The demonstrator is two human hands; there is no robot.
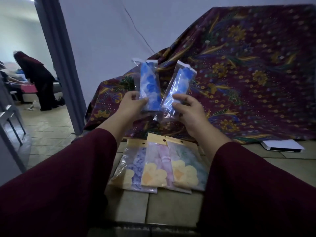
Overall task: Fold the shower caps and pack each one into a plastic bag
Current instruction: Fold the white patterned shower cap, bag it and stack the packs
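I hold two clear plastic bags up in front of me, each with a folded blue flowered shower cap inside. My left hand (132,104) pinches the lower end of the left bag (150,82), which stands nearly upright. My right hand (187,108) pinches the lower end of the right bag (179,82), which leans to the right. Below my hands, three packed bags lie side by side on the tiled floor: a purple one (135,166), a pink one (158,166) and a green one (187,166), each with a yellow header and a yellow flower print.
A dark red patterned cloth (248,74) drapes over something bulky behind the bags. A white flat object (282,145) lies on the floor at right. Through a doorway at left, another person (36,79) bends over in the far room.
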